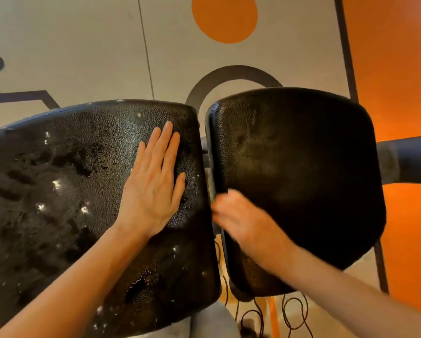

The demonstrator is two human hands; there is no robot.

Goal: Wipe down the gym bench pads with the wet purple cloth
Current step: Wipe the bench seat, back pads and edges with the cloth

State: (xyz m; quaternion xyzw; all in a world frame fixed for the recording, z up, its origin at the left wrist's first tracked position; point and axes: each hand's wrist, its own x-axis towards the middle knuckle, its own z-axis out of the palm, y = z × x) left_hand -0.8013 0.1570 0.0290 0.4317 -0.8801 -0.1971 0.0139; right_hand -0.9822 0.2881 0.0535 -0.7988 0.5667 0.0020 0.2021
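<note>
Two black textured bench pads lie side by side. The left pad (58, 191) glistens with wet streaks and droplets. My left hand (153, 184) lies flat on its right part, palm down, holding nothing. The right pad (302, 167) looks duller and mostly dry. My right hand (241, 220) is motion-blurred at this pad's left edge, by the narrow gap between the pads, with its fingers curled. A thin greyish strip of the cloth (212, 185) pokes out above those fingers in the gap; the rest of it is hidden under the hand.
A dark padded roller arm (409, 159) sticks out to the right of the right pad. Black cables (292, 313) coil on the floor below the pads. The floor is grey with orange areas (399, 69) and dark lines.
</note>
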